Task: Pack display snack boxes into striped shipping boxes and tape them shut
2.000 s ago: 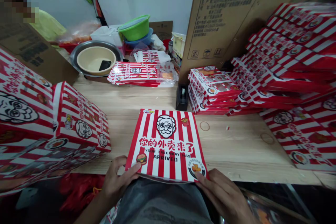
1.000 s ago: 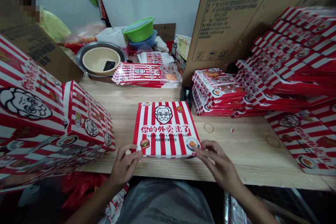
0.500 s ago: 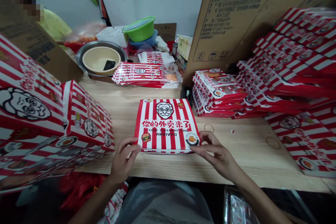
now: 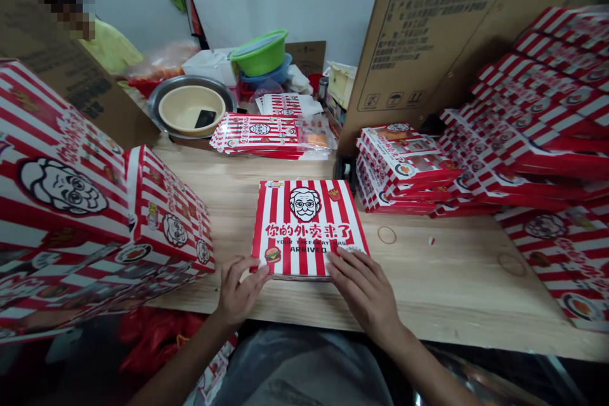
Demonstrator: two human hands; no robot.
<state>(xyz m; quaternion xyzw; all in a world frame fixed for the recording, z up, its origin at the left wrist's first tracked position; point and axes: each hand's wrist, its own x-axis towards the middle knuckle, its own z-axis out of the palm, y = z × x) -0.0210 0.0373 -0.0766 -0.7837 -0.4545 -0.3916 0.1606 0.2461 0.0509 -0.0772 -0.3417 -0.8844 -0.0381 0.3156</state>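
A red and white striped takeaway box [image 4: 307, 222] lies flat on the wooden table [image 4: 428, 279] straight in front of me. My left hand [image 4: 239, 294] touches its near left corner with the fingers curled against the edge. On the near right corner rests my right hand [image 4: 366, 292], fingers stretched flat and pressing down on the lid. Neither hand lifts the box.
Folded striped boxes [image 4: 95, 203] pile up at the left. Flat stacks of the same boxes [image 4: 404, 168] and a tall slanting heap [image 4: 537, 114] fill the right. A big cardboard carton [image 4: 442, 25] stands behind. Bowls [image 4: 193, 108], a rubber band [image 4: 387, 235] and another person's yellow sleeve [image 4: 111, 51] lie beyond.
The box was slid from my lap edge onto the table. My right hand went from pinching its corner to lying flat on the lid.
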